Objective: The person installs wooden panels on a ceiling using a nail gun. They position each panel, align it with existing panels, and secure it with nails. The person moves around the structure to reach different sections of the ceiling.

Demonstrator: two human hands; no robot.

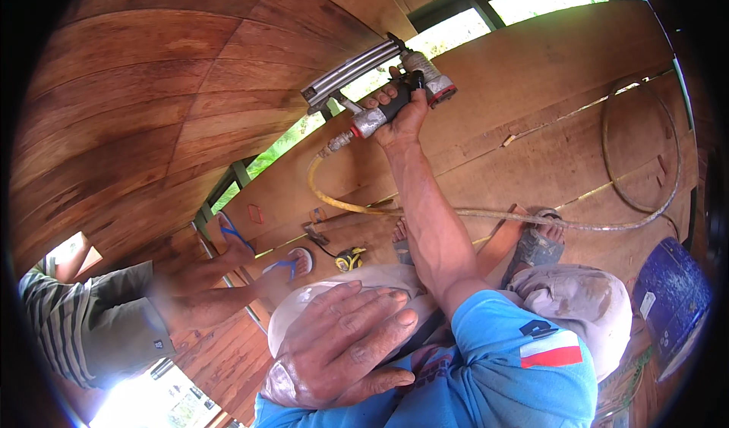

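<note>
My right hand (pixel 402 113) grips a pneumatic nail gun (pixel 387 105) by its dark handle, holding it up near the upper middle of the view, with its long silver magazine angled toward the upper left. A yellow air hose (pixel 342 204) hangs from the gun's fitting, runs over the boards and loops at the right. My left hand (pixel 342 344) is low in front of my body over my lap, empty, with its fingers stretched out and slightly apart. A hammer (pixel 317 234) and a yellow tape measure (pixel 349 259) lie on the plywood below the gun.
Wooden planks (pixel 144 86) curve across the upper left, beside open slats showing greenery. Another person's legs (pixel 205 291) in sandals are at the left. My feet (pixel 547 227) rest on the plywood (pixel 524 64) among small wood offcuts. A blue bucket (pixel 668 299) stands at the right.
</note>
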